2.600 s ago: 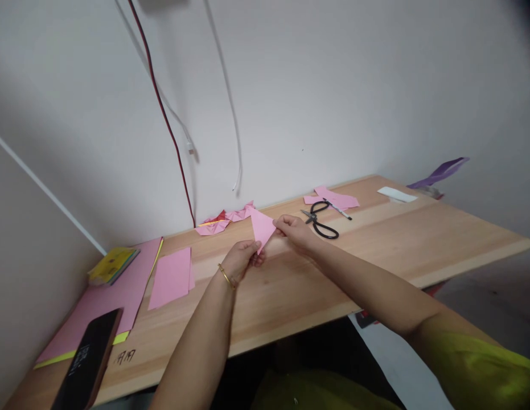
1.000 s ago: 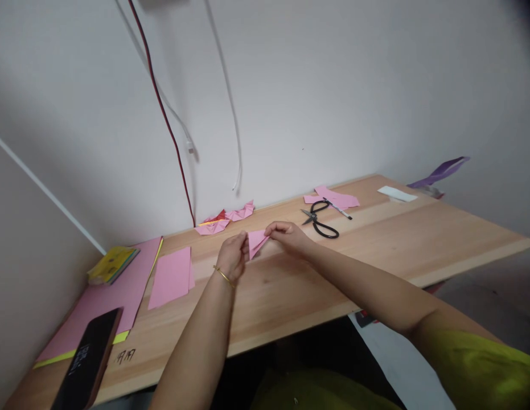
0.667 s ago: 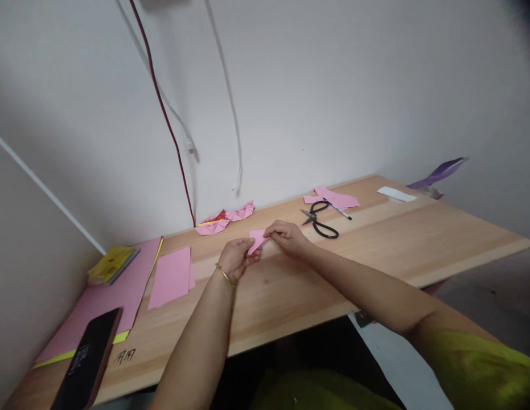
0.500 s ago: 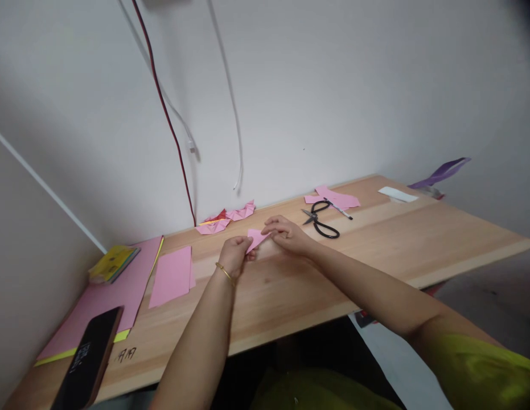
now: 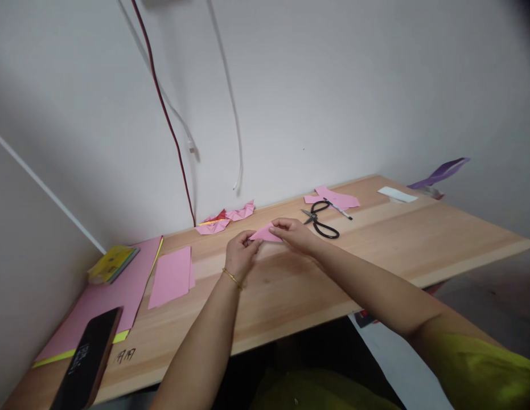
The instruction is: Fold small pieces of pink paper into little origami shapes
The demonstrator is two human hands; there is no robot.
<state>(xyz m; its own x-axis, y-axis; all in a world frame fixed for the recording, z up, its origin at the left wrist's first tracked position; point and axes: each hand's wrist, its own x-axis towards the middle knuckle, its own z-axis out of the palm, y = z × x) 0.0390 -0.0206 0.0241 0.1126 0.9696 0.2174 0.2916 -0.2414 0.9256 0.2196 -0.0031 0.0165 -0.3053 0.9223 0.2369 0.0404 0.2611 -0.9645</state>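
Note:
A small folded piece of pink paper (image 5: 267, 233) is held between my two hands above the wooden table, its shape roughly triangular with a peak at the top. My left hand (image 5: 242, 250) pinches its left corner, thumb in front. On the right side, my right hand (image 5: 292, 233) grips the other end between thumb and fingers. Behind my left hand lie several folded pink paper shapes (image 5: 213, 226), one with red and yellow parts. Black-handled scissors (image 5: 327, 230) rest open just beyond my right hand.
Pink paper rectangles (image 5: 171, 277) lie left of my hands. Larger pink sheets (image 5: 132, 285) carry a yellow packet (image 5: 113, 263) and a phone (image 5: 87, 359). Pink offcuts (image 5: 344, 200), a pen (image 5: 339, 209) and a white strip (image 5: 397, 195) lie at the back right. Cables (image 5: 162, 97) hang down the wall.
The pink paper has been turned so its long edge lies nearly level. My left hand has moved slightly right, and my right hand has closed onto the paper's right end.

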